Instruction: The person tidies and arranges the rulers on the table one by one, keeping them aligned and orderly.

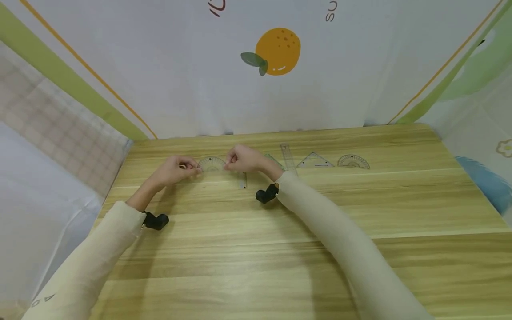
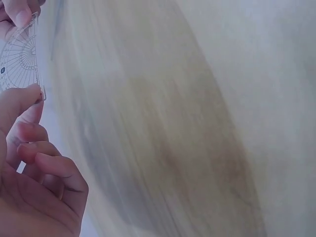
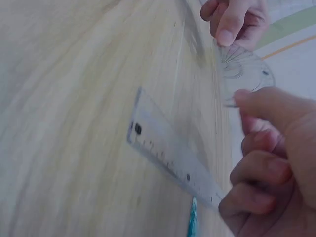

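Note:
A clear protractor point(image 1: 211, 163) is held up between both hands over the back left of the table, curved edge away from me. My left hand point(image 1: 174, 170) pinches its left corner between thumb and forefinger. At the opposite corner, my right hand point(image 1: 245, 158) pinches it the same way. The left wrist view shows the protractor's point(image 2: 22, 59) printed degree lines and the left thumb pressing on a corner. Beneath the right hand lies a clear short ruler point(image 1: 242, 181), partly hidden in the head view; its end shows in the right wrist view.
Right of the hands lie a green-tinted set square point(image 1: 274, 160), partly covered by the right arm, a longer clear ruler point(image 1: 286, 155), a clear set square point(image 1: 314, 161) and another protractor point(image 1: 354, 162). A white printed cloth point(image 1: 336, 89) hangs behind the wooden table point(image 1: 224, 266).

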`<move>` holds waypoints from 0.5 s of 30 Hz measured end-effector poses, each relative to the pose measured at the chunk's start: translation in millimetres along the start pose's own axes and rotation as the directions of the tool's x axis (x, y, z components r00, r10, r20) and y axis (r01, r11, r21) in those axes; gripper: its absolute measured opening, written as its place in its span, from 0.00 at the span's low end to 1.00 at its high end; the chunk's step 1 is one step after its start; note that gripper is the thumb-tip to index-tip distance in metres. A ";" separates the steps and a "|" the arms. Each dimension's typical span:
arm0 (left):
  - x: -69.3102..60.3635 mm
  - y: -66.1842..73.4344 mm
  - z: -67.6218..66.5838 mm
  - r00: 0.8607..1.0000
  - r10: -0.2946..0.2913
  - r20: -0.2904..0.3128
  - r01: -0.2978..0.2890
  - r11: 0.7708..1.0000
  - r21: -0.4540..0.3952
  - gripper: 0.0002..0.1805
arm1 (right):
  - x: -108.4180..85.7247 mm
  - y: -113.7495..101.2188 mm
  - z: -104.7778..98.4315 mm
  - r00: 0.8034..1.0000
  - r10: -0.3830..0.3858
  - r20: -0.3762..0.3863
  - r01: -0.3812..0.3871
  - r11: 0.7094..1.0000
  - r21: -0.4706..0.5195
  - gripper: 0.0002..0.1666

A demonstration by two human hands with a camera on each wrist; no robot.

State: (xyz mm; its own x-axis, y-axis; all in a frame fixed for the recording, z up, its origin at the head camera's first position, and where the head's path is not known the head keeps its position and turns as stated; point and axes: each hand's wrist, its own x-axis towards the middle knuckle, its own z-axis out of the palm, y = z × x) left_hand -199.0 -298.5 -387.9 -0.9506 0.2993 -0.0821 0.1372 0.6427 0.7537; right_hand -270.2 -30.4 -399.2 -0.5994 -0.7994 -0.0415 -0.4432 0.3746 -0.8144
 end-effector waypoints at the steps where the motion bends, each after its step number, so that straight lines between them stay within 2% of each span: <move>1: -0.7 0.9 -0.2 1.000 -0.009 -0.003 0.009 1.000 -0.012 0.13 | -1.3 0.7 -0.4 1.000 -0.004 -0.003 0.004 1.000 0.026 0.09; 8: -5.9 8.9 -1.1 0.997 -0.067 -0.032 0.064 0.993 -0.098 0.16 | -8.3 3.9 -2.0 0.995 -0.074 -0.069 0.080 0.993 0.089 0.11; 12: -8.3 13.0 -0.8 0.994 -0.095 -0.045 0.086 0.983 -0.161 0.18 | -13.4 3.6 -2.5 0.985 -0.106 -0.138 0.123 0.984 0.125 0.11; 15: -9.1 15.5 0.3 0.994 -0.097 -0.058 0.081 0.971 -0.223 0.19 | -16.7 3.0 -3.1 0.972 -0.139 -0.187 0.170 0.973 0.157 0.11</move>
State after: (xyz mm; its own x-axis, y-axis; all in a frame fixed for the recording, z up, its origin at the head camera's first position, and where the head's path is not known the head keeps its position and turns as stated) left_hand -188.1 -291.1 -375.7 -0.9740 0.1942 -0.1165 -0.0062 0.4913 0.8710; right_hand -263.6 -14.5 -399.1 -0.6457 -0.7418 0.1813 -0.4285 0.1554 -0.8901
